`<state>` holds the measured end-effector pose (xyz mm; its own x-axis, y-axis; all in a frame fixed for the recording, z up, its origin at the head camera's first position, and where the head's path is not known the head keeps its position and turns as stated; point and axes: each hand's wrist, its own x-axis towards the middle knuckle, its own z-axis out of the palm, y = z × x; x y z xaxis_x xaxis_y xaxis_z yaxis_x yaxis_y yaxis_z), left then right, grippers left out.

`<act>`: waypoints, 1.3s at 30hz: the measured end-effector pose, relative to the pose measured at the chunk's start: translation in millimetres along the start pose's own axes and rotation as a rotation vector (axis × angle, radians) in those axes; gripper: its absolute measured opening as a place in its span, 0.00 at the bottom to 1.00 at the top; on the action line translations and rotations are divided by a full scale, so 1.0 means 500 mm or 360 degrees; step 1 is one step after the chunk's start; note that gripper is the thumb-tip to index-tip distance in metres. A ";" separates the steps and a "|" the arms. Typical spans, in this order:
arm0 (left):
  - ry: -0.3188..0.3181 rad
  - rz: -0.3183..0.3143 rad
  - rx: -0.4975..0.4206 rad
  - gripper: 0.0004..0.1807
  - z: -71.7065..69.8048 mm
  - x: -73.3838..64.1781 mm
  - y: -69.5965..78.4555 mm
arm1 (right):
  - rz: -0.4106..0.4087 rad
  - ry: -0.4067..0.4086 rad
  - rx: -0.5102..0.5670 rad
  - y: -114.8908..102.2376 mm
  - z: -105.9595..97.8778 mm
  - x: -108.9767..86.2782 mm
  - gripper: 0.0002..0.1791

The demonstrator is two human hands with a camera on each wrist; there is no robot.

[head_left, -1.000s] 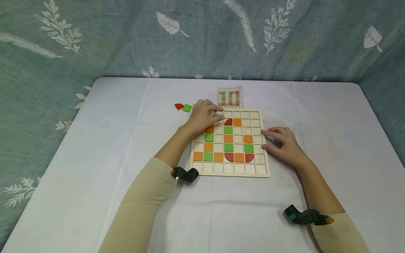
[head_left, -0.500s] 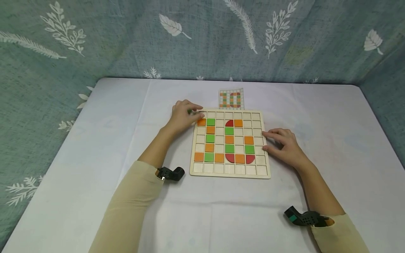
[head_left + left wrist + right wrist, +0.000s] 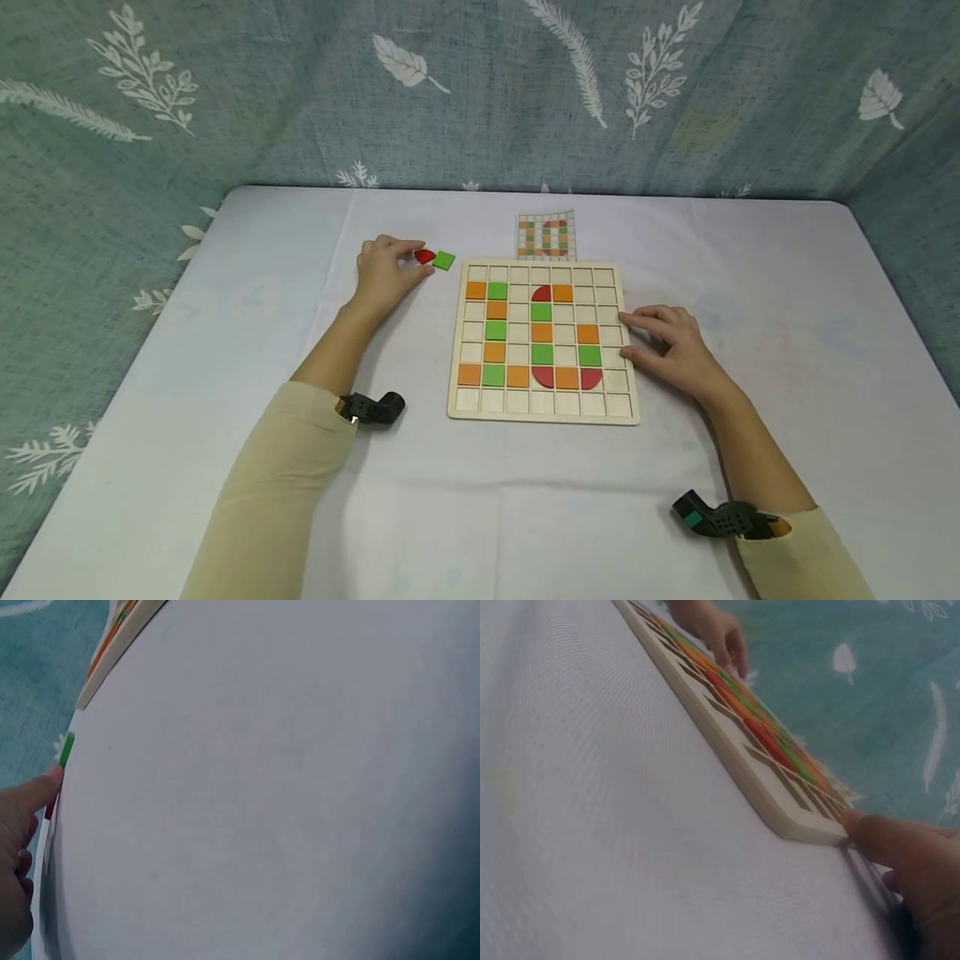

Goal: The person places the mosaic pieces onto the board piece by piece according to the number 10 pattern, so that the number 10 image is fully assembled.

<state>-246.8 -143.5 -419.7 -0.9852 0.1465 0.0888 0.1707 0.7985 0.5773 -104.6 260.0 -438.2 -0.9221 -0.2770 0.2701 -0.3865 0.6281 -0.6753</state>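
My left hand (image 3: 386,271) is at two loose tiles left of the board, with thumb and index finger spread around a red rounded tile (image 3: 424,256). Against that tile lies a green square tile (image 3: 443,261). In the left wrist view, the thumb (image 3: 37,791) overlaps the tiles; whether it presses on them is hard to tell. The wooden grid board (image 3: 543,408) lies flat, holding orange and green squares and red rounded tiles in its cells. My right hand (image 3: 671,342) rests at the board's right edge, its thumb and index fingertips touching the rim.
A small pattern card (image 3: 545,236) with a coloured grid lies just behind the board. White cloth (image 3: 480,517) covers the table, and a green leaf-print curtain (image 3: 480,100) hangs behind its far edge. Each wrist wears a black camera (image 3: 375,408).
My left hand has moved left from over the board's upper-left cells to the loose tiles, uncovering the orange and green tiles there. The right hand stays put.
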 end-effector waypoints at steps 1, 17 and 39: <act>-0.0013 -0.0025 0.0010 0.26 -0.001 0.002 -0.003 | -0.0001 0.0002 0.0000 0.000 0.000 -0.001 0.26; -0.0089 -0.0035 -0.0063 0.19 -0.010 0.001 -0.020 | -0.0019 -0.0002 -0.0030 0.000 0.003 0.003 0.25; -0.0311 0.0271 -0.0218 0.17 0.016 -0.002 0.083 | -0.0014 -0.0005 -0.0034 0.001 0.002 0.000 0.25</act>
<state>-238.7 -105.7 -402.5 -0.9190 0.3918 0.0432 0.3167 0.6685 0.6730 -104.8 259.6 -439.0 -0.9185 -0.2848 0.2742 -0.3952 0.6410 -0.6580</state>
